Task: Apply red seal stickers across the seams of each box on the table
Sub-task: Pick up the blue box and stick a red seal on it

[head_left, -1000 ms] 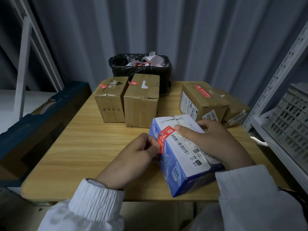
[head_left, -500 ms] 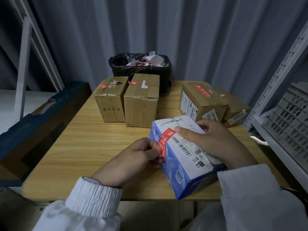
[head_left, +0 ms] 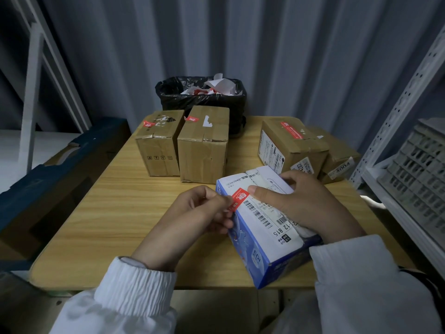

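At the near edge of the pale wooden table (head_left: 115,213), a blue and white cardboard box (head_left: 262,239) is held tipped up, so one long top edge faces the person. A red paper seal sticker (head_left: 239,197) is bent over that edge, part on the top and part on the side, so it crosses the seam.

The right hand (head_left: 303,206) grips the box with its fingers curled over the far side. Its thumb pushes the sticker's top end flat. The left hand (head_left: 199,215) is curled against the side and seems to pinch the sticker's low end to press it down. I think this is the rubbing-flat step.

Farther back, a pair of brown cardboard boxes (head_left: 204,150) stand side by side, each with a small red sticker on top. Two more brown boxes (head_left: 291,145) sit at the right, and the front one has a long red strip. Behind them is a black bin bag (head_left: 202,100) full of paper scraps, likely peeled backings.
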